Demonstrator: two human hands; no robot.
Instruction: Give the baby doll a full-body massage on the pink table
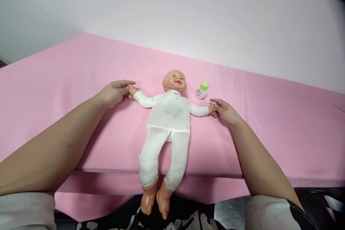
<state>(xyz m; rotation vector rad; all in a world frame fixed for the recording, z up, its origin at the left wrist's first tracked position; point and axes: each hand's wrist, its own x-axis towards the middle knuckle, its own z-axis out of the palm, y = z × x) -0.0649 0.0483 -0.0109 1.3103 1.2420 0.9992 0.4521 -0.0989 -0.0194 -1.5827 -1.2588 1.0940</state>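
A baby doll in white clothes lies on its back on the pink-covered table, arms spread wide, its bare feet hanging over the front edge. My left hand pinches the doll's hand on the left side. My right hand pinches the doll's other hand on the right side. A small white bottle with a green cap stands just right of the doll's head, a little beyond my right hand.
A pale pink backdrop rises behind the table. The pink cloth drapes over the front edge near my lap. Dark patterned fabric shows below the doll's feet.
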